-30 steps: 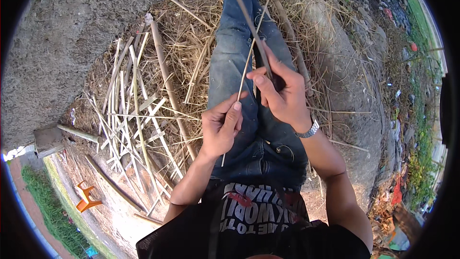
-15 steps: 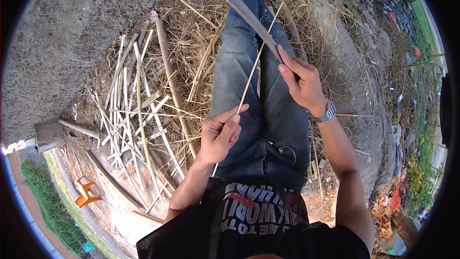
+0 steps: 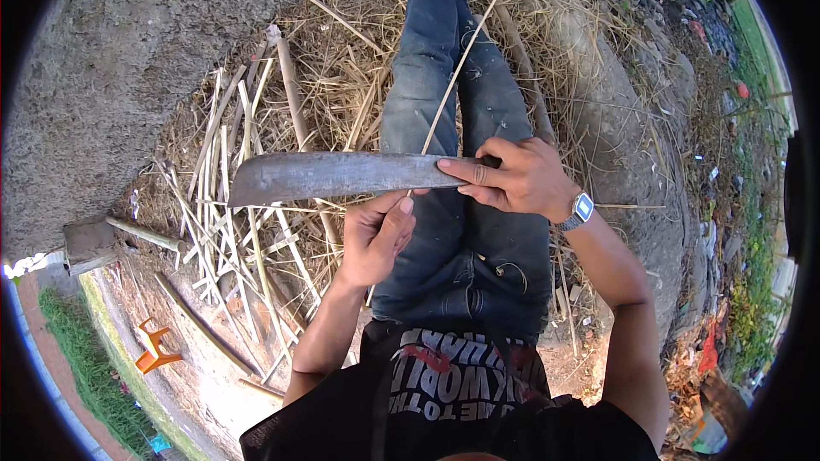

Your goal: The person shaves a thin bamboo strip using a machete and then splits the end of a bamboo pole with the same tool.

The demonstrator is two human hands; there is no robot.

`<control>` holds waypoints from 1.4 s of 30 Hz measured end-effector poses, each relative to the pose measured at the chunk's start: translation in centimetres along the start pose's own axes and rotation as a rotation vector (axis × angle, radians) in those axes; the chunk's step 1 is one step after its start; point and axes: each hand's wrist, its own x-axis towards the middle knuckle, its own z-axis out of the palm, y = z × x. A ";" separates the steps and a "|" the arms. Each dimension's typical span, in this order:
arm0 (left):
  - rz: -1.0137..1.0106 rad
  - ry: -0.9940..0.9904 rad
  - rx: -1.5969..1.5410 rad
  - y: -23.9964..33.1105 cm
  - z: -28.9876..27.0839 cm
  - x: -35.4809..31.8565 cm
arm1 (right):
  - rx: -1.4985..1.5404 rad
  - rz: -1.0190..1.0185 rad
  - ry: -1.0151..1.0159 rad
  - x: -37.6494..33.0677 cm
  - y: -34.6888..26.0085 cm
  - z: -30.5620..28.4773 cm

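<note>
Currently, I locate the strip [image 3: 462, 68] at mid-frame, slanting from upper centre down to the left hand [image 3: 376, 237]. That hand holds it in a narrow pinch of thumb and fingers, presumably so that the long part points away from the body. The blade [image 3: 342, 175] crosses in front of the strip, broad face toward me, its far end at centre left; I cannot tell whether the two touch. The right hand [image 3: 525, 177], right of centre, is closed around the blade's base, with the index finger laid along the metal, which I judge to steady its angle. Beneath the strip, the legs [image 3: 418, 111] extend toward the top of the frame. At left, pale sticks [image 3: 225, 154] lie heaped on straw [image 3: 337, 68], probably placed for easy reach. A pole [image 3: 290, 94] lies between heap and legs. An orange stool [image 3: 155, 352] occupies the lower left, well apart from both hands.
</note>
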 end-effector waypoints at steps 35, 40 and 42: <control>-0.016 -0.052 -0.171 -2.0 3.5 0.8 | 1.215 0.790 0.512 2.1 -3.6 -0.1; 0.024 -0.026 -0.181 -2.1 3.6 1.3 | 1.191 0.763 0.476 1.3 -4.8 0.8; 0.029 -0.015 -0.179 -2.1 3.6 1.7 | 1.201 0.769 0.476 1.1 -5.1 0.8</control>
